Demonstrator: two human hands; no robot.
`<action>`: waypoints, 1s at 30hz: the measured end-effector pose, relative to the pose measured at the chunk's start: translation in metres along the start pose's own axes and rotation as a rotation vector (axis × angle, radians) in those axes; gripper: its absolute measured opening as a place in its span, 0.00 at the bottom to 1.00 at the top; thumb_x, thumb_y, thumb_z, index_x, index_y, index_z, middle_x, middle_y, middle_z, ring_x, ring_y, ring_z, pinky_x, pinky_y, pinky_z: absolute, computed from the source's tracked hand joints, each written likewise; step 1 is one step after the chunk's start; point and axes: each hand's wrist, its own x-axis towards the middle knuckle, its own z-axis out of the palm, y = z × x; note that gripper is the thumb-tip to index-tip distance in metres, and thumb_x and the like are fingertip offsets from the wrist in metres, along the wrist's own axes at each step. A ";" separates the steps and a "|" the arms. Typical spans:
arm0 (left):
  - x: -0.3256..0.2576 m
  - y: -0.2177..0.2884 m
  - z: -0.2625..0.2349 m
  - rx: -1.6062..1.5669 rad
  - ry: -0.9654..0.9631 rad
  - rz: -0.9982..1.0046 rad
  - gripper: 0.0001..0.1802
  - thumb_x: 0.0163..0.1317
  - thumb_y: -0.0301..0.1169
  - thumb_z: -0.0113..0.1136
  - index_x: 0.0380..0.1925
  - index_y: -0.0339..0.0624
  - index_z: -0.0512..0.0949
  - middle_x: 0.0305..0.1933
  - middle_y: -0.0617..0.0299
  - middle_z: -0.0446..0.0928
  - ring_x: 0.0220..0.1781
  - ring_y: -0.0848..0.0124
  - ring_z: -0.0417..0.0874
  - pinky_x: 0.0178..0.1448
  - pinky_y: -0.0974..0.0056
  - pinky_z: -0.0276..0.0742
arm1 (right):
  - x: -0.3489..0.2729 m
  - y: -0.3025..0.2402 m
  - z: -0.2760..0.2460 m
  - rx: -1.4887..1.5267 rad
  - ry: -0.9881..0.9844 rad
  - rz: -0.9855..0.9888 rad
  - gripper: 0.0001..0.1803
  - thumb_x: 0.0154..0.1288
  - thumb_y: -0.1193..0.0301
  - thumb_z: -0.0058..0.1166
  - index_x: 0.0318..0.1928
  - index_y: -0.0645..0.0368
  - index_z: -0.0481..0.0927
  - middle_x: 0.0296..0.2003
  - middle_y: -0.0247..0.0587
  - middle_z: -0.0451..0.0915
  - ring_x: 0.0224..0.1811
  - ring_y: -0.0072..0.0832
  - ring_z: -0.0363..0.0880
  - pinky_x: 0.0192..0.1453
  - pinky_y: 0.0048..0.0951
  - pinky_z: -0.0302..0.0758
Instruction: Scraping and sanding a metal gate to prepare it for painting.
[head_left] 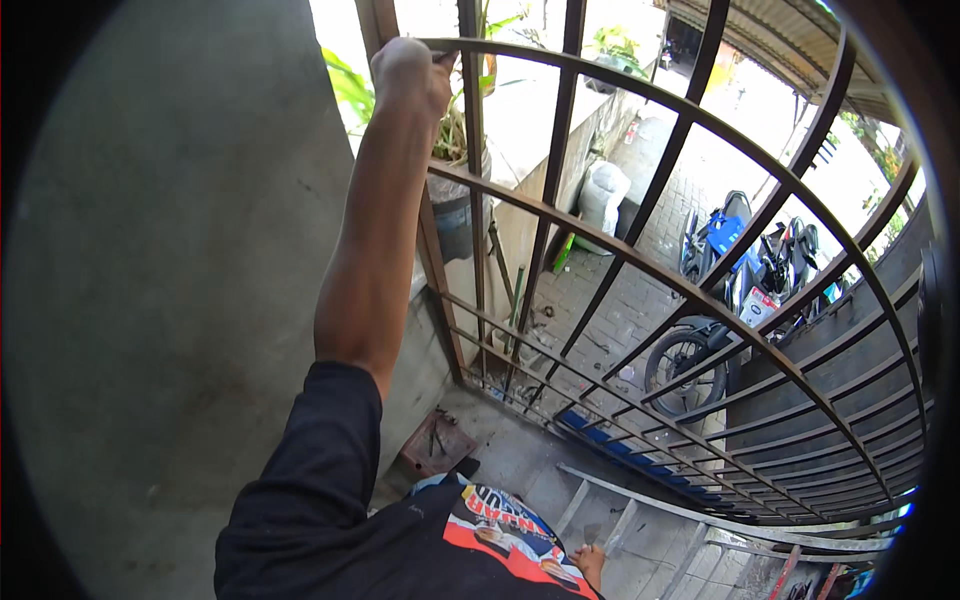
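Observation:
My left arm reaches up along the wall. At its end my left hand is closed at the upper left corner of a dark brown metal grille, against the top crossbar. A small dark tip shows beside its fingers; whether it belongs to a held thing or to the grille is unclear. Low in the picture, beside my black shirt with a printed front, my right hand has its fingers curled. Just above them is a small greyish shape, too small to name.
A bare grey wall stands close on my left. A rusty square metal plate or box and a ladder lie on the floor. Beyond the grille are a potted plant, a white sack and a parked motorcycle.

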 end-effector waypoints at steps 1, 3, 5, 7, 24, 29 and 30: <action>-0.007 0.002 0.001 0.038 -0.008 0.065 0.23 0.74 0.38 0.35 0.59 0.28 0.60 0.61 0.35 0.65 0.59 0.48 0.73 0.63 0.41 0.72 | -0.010 0.005 -0.010 -0.073 -0.033 0.003 0.06 0.69 0.73 0.45 0.36 0.63 0.66 0.30 0.50 0.79 0.27 0.44 0.85 0.20 0.35 0.78; -0.025 0.021 0.015 0.088 0.006 0.140 0.26 0.74 0.38 0.35 0.59 0.23 0.56 0.62 0.28 0.63 0.58 0.48 0.74 0.62 0.40 0.72 | -0.032 -0.013 -0.013 -0.160 -0.008 -0.047 0.09 0.65 0.71 0.48 0.31 0.65 0.69 0.27 0.51 0.79 0.26 0.41 0.85 0.24 0.36 0.78; -0.039 0.033 0.045 -0.049 0.065 0.022 0.22 0.72 0.37 0.34 0.56 0.30 0.61 0.57 0.37 0.66 0.56 0.48 0.72 0.58 0.41 0.73 | -0.061 -0.038 -0.005 -0.294 0.062 -0.148 0.17 0.57 0.68 0.53 0.19 0.70 0.75 0.21 0.52 0.81 0.25 0.36 0.84 0.31 0.36 0.78; -0.007 0.057 0.014 -0.297 -0.332 -0.371 0.20 0.70 0.37 0.33 0.54 0.32 0.61 0.54 0.41 0.67 0.56 0.48 0.72 0.60 0.38 0.69 | -0.045 -0.028 -0.003 -0.253 0.018 -0.113 0.11 0.63 0.71 0.49 0.27 0.67 0.71 0.24 0.51 0.80 0.25 0.41 0.84 0.25 0.36 0.78; -0.082 0.050 0.071 0.037 0.037 -0.144 0.43 0.70 0.57 0.20 0.71 0.29 0.41 0.74 0.36 0.46 0.78 0.49 0.44 0.77 0.42 0.36 | -0.041 -0.021 -0.002 -0.268 -0.013 -0.152 0.07 0.67 0.77 0.46 0.32 0.71 0.69 0.28 0.51 0.79 0.27 0.42 0.84 0.29 0.35 0.84; -0.060 0.026 0.031 -0.118 -0.020 -0.134 0.33 0.74 0.47 0.25 0.62 0.25 0.55 0.63 0.30 0.62 0.59 0.49 0.71 0.63 0.42 0.68 | -0.039 -0.024 -0.001 -0.394 0.000 -0.229 0.08 0.65 0.79 0.46 0.29 0.71 0.69 0.26 0.50 0.78 0.26 0.38 0.83 0.31 0.35 0.85; -0.045 0.025 0.014 -0.195 -0.210 -0.109 0.29 0.75 0.44 0.27 0.58 0.24 0.57 0.60 0.28 0.65 0.53 0.48 0.78 0.57 0.41 0.76 | -0.045 -0.041 0.003 -0.359 0.043 -0.129 0.08 0.65 0.79 0.47 0.29 0.70 0.69 0.26 0.51 0.78 0.26 0.38 0.83 0.30 0.35 0.85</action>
